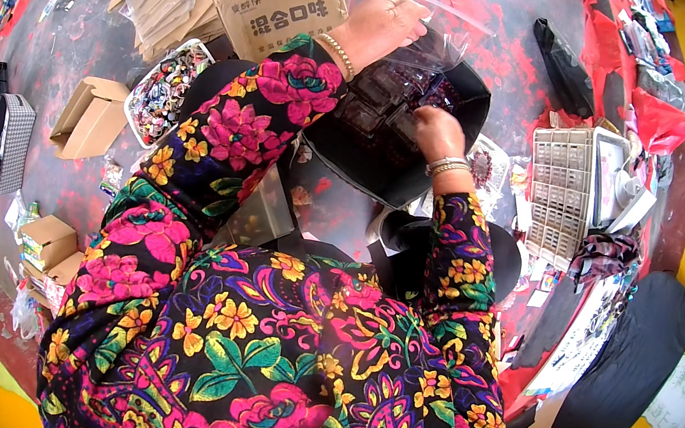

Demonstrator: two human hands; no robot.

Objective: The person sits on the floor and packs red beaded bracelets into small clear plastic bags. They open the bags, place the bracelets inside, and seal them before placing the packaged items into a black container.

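Note:
A black open container (375,173) stands in front of me, with several clear packets of dark red items (386,101) inside it. My left hand (386,26) is at its far rim, fingers closed on thin clear plastic (440,50) that looks like a bag's edge. Lower and to the right, my right hand (438,135) is over the packets at the container's right side. Its fingers are curled inward, and what they pinch, if anything, is hidden. Each wrist wears a beaded bracelet.
Flattened cardboard (276,5) is piled at the far left, beside a white basket of small colourful pieces (167,95). An open carton (91,119) sits farther left. To the right are a cream plastic crate (554,192), a black bag (564,65) and a black oval cushion (630,363).

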